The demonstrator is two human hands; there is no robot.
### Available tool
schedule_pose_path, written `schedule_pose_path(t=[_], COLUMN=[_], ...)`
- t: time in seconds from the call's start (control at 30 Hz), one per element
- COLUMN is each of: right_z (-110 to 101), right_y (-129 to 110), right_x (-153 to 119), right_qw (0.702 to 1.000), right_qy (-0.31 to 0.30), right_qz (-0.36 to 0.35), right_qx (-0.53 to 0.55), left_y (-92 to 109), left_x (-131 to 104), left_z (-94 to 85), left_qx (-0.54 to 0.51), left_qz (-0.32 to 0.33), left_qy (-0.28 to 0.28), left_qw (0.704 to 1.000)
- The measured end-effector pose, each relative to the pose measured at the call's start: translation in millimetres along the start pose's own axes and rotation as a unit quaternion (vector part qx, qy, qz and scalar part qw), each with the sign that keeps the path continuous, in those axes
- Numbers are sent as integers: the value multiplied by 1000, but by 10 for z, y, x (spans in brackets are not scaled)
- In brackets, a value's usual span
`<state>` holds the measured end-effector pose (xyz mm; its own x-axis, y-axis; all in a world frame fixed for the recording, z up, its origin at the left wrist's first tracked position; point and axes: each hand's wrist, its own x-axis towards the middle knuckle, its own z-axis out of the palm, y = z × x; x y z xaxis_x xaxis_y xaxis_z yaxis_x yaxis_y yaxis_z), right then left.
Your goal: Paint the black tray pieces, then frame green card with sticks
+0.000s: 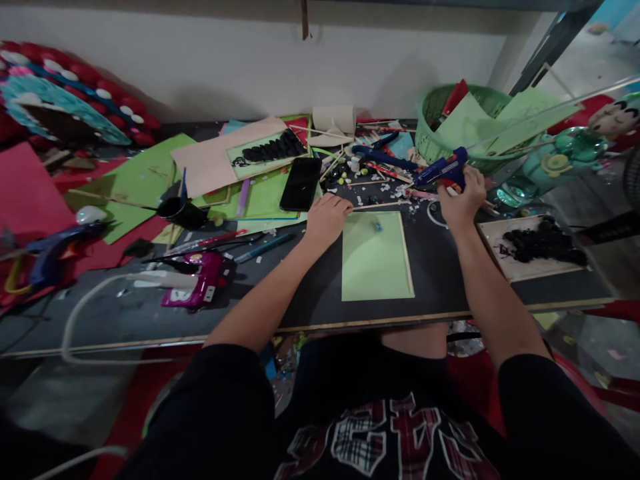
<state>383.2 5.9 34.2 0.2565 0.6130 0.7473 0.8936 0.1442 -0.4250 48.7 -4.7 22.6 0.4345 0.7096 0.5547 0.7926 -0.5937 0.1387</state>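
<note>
My left hand (326,220) pinches one end of a thin wooden stick (380,206), which points right along the top edge of a light green sheet of paper (373,267). Another pale strip (406,257) runs down the sheet's right edge, and a small bluish bit (379,227) lies on the paper. Closed around the handle of a blue hot glue gun (440,168), my right hand (463,200) is right of and beyond the sheet. The gun's nozzle points left, near the stick's far end; whether they touch I cannot tell.
A black phone (300,185), black cup (183,212) and purple power strip (197,283) lie to the left. Scraps and pliers (385,157) clutter the back. A green basket (425,130), a bottle (555,167) and a framed panel with black pieces (515,267) stand at right.
</note>
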Motion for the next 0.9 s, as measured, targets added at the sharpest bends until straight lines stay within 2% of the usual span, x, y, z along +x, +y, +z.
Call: schedule_pose_path(t=[0.2,0.43,0.67,0.9], right_z=[4,30,26,3], right_y=[-55,-32,-80,-86], right_x=[-6,6,-9,6], right_qw=[1000,1000,1000,999], right_qy=[-8,-9,-21,-31], right_qz=[-2,-2,-6,5], right_qx=[-1,10,7,21], left_y=[50,30,-3,-6], left_x=[13,8,-22,-19], left_z=[90,128,219,204], left_qx=[10,-5,1,6], left_qz=[19,-1,29,28], left_qy=[-17,-68,8,10], left_qw=[1000,998,1000,1000])
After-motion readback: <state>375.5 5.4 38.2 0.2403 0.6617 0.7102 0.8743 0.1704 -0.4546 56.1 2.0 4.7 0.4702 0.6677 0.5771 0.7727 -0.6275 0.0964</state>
